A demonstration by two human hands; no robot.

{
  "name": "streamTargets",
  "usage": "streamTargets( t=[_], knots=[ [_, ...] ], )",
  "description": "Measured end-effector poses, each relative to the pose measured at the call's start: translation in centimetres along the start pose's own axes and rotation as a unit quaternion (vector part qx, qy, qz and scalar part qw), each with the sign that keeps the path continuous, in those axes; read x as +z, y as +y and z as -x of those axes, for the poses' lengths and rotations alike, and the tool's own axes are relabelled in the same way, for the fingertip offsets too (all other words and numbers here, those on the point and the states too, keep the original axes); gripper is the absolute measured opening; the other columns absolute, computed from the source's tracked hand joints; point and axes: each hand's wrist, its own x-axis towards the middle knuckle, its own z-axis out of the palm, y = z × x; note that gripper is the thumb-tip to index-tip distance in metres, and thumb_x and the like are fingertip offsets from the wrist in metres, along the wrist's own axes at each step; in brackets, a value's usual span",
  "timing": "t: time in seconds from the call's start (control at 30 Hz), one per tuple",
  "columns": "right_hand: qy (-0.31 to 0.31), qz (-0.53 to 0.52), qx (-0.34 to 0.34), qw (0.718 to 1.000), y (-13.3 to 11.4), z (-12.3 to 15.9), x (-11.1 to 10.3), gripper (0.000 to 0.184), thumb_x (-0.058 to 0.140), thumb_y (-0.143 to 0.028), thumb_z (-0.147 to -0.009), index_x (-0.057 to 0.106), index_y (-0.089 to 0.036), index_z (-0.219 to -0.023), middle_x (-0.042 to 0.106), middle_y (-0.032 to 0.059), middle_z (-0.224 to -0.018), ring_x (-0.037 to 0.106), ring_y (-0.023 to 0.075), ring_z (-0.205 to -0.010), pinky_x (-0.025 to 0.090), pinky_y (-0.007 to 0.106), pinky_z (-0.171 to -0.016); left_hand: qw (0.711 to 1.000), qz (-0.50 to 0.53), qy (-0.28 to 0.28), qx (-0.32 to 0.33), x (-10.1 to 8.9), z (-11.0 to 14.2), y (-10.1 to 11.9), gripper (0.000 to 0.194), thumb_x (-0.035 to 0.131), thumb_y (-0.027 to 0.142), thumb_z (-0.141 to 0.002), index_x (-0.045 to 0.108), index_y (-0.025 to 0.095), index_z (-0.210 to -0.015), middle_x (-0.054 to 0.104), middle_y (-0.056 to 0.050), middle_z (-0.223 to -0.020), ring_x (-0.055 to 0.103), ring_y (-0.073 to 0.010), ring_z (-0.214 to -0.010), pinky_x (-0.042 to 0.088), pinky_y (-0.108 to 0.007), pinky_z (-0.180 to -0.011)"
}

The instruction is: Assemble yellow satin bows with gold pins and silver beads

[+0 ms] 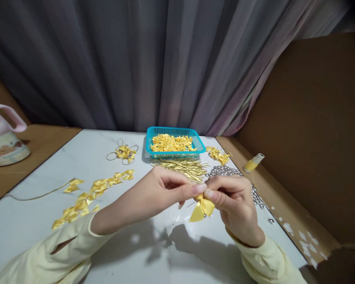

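Glossy yellow ribbon bow [201, 209], soft-looped, pinched between fingers of left hand [177, 191] and right hand [235, 201]

Basket [175, 154] before curtain [148, 67], ties [189, 169] before basket, mug [7, 138] left (spool [253, 163] right)

We identify one bow [198, 212] in glossy yellow ribbon. We find its gathered part uppermost, pinched between the fingertips of the left hand [162, 189] and the right hand [239, 203], with the wider ribbon parts spread downward. We note a small silver bead [205, 215] at its lower edge. We locate the bow above the white table [130, 252].
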Motion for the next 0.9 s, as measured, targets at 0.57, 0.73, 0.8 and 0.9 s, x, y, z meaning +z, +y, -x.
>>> streamTargets(
  t=[0.57, 0.73, 0.8, 0.9],
  knots=[
    [0.091, -0.028, -0.005, 0.995, -2.0, -1.2, -2.0, 0.024, 0.07, -0.028, -0.069, 0.059, -0.017, -0.051, 0.043, -0.0033, -0.042, 0.029, 0.0077, -0.038, 0.021, 0.021, -0.034, 0.979, 0.196, -0.018, 0.042, 0.0, -0.3, 0.4, 0.014, 0.061, 0.014, -0.081, 0.063, 0.019, -0.095, 0.068, 0.002, -0.071, 0.061, -0.0089, -0.068, 0.044, -0.017, -0.058],
    [0.1, -0.044, 0.006, 0.994, -1.9, -1.2, -2.1, 0.022, 0.072, -0.027, -0.066, 0.061, -0.017, -0.051, 0.045, -0.0026, -0.042, 0.03, 0.0077, -0.038, 0.02, 0.022, -0.035, 0.984, 0.169, -0.001, 0.049, 0.0, -0.2, 0.6, 0.006, 0.063, 0.015, -0.081, 0.063, 0.018, -0.087, 0.067, 0.002, -0.07, 0.06, -0.0093, -0.069, 0.045, -0.018, -0.063],
    [0.083, -0.058, 0.016, 0.995, -1.8, -1.2, -2.1, 0.019, 0.072, -0.026, -0.066, 0.063, -0.017, -0.052, 0.047, -0.0025, -0.042, 0.031, 0.0076, -0.038, 0.02, 0.021, -0.035, 0.988, 0.141, 0.015, 0.057, -0.2, -0.2, 0.4, 0.006, 0.058, 0.02, -0.086, 0.063, 0.019, -0.089, 0.066, 0.002, -0.073, 0.059, -0.0092, -0.07, 0.045, -0.018, -0.064],
    [0.008, -0.057, 0.062, 0.996, -1.7, -1.2, -2.0, 0.018, 0.071, -0.025, -0.069, 0.064, -0.016, -0.054, 0.052, -0.0019, -0.044, 0.034, 0.0075, -0.038, 0.022, 0.021, -0.036, 0.994, 0.08, 0.01, 0.071, -0.3, -0.4, 0.0, 0.022, 0.045, 0.032, -0.093, 0.063, 0.019, -0.094, 0.064, 0.001, -0.079, 0.054, -0.0096, -0.071, 0.043, -0.019, -0.066]
  ],
)
